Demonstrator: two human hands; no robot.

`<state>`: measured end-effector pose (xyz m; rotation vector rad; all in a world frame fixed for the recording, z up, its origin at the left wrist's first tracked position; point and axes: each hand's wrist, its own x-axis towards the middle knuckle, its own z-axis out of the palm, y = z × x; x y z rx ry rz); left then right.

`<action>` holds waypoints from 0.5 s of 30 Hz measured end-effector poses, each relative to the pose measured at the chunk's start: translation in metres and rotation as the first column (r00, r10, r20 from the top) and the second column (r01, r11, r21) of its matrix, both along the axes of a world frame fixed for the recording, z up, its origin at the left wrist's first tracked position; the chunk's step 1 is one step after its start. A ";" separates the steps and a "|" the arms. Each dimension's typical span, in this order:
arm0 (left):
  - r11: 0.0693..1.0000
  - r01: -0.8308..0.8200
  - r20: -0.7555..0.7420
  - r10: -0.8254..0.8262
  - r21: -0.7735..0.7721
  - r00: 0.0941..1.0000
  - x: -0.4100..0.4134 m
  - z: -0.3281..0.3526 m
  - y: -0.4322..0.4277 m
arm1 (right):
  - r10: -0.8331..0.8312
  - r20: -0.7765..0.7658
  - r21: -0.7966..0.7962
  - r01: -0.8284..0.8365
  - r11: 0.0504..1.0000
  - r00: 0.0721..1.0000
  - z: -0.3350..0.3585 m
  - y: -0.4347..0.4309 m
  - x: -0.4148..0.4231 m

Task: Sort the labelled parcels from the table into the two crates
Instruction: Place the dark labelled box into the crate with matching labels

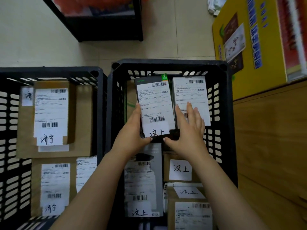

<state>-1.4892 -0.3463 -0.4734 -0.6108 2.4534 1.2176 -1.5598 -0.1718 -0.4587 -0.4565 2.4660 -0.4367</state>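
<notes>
Both hands on the dark parcel, right crate.
Left crate (98, 75): brown parcels (54, 117) lying label up, tagged 济宁. Right crate (166, 63): my left hand (132, 128) grips the dark parcel (154, 103) along its left edge, thumb curled at the near end. The parcel is label up, tagged 汶上, in the far half of the crate. My right hand (187, 128) is spread with straight fingers. Its thumb touches the parcel's near edge and its fingers lie over the white parcel (191, 92) just beside. Far right: yellow box (249, 52), wood bench (269, 138).
</notes>
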 end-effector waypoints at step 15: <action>0.996 0.079 0.004 -0.078 -0.042 0.997 -0.012 -0.010 -0.012 | 0.122 -0.046 0.160 -0.113 0.981 0.992 -0.010 -0.011 -0.002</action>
